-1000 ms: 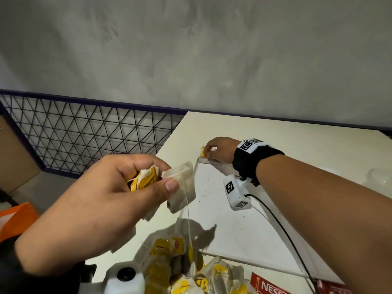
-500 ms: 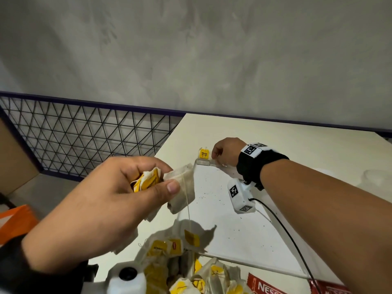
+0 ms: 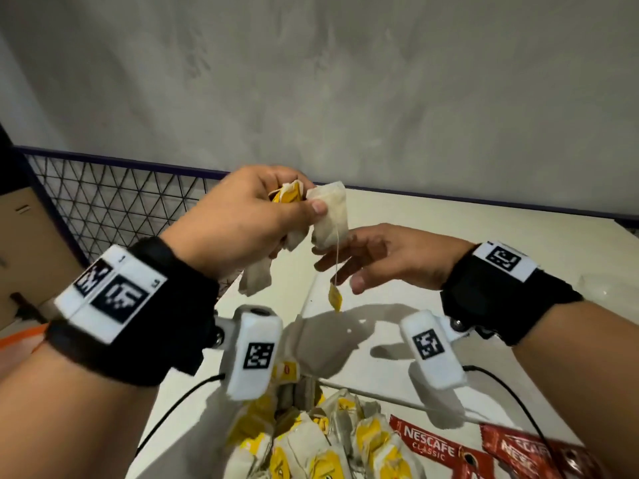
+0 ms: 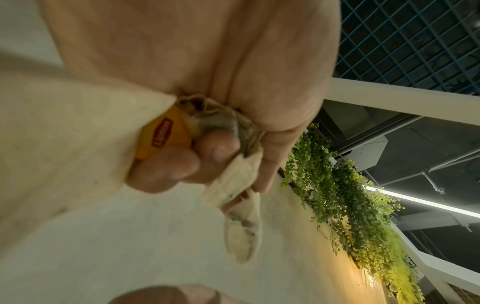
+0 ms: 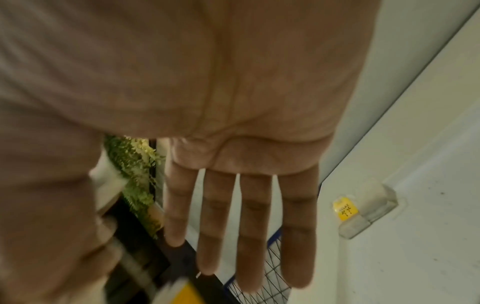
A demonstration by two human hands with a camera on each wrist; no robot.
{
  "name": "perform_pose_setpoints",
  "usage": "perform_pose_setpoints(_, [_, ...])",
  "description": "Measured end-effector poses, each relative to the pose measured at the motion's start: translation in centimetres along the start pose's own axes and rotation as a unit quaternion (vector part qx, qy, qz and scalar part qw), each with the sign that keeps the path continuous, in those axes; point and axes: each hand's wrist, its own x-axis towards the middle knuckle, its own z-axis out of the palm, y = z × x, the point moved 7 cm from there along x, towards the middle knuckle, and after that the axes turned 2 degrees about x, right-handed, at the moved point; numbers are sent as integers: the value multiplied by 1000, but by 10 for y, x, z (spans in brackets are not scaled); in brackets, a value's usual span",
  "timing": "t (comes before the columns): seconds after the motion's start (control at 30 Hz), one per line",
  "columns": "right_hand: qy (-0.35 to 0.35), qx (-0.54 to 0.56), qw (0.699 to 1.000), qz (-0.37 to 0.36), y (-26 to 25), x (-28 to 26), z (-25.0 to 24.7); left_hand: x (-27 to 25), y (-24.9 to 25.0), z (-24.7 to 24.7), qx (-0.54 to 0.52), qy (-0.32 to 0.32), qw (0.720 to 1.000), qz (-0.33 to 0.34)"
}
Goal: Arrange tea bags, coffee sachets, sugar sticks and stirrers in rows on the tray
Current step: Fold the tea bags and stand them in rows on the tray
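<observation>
My left hand [image 3: 304, 205] is raised over the white tray [image 3: 380, 396] and grips a bunch of tea bags [image 4: 221, 121], one with a yellow tag [image 4: 163, 135]. One tea bag [image 3: 330, 216] sticks out past the thumb, its string and yellow tag [image 3: 335, 299] dangling. My right hand [image 3: 345, 267] is just beneath that bag, fingers [image 5: 257, 230] straight and holding nothing; I cannot tell whether they touch it. A single tea bag [image 5: 369, 207] lies on the tray near its corner.
A pile of tea bags [image 3: 311, 447] lies at the tray's near edge, with red coffee sachets [image 3: 428, 444] to its right. The cream table [image 3: 466, 223] ends at a wire mesh fence [image 3: 114, 209] on the left. A grey wall stands behind.
My right hand left a tea bag at the tray's far corner and came back, open, under the left hand. The left hand rose and moved right with its tea bags.
</observation>
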Motion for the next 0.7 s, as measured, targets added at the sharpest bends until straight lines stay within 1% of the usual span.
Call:
perform_pose_setpoints(0.1, [25, -46, 998, 29, 6, -6, 6, 11, 4, 3, -4, 23, 1000, -9])
perform_pose_setpoints(0.23, [85, -58, 994, 37, 13, -12, 4, 15, 3, 7, 16, 49, 998, -32])
perform_pose_setpoints(0.3, [102, -54, 993, 32, 12, -18, 0, 14, -1, 9, 19, 50, 997, -47])
perform_pose_setpoints(0.4, [126, -16, 992, 14, 6, -25, -5, 9, -9, 13, 17, 40, 997, -65])
perform_pose_setpoints(0.47, [132, -6, 991, 7, 2, -27, -4, 6, -12, 15, 26, 34, 996, -74])
perform_pose_setpoints(0.53, [130, -57, 990, 21, 0, -26, 2, 4, -13, 15, 30, 31, 996, -79])
perform_pose_setpoints(0.6, [142, -147, 977, 52, 1, -23, 5, 4, -12, 14, 24, 31, 996, -76])
perform_pose_setpoints(0.63, [147, -174, 972, 63, 0, -20, 6, 5, -10, 13, 23, 33, 997, -73])
perform_pose_setpoints(0.7, [141, -173, 972, 66, 1, -14, 10, 5, -6, 9, 28, 40, 996, -68])
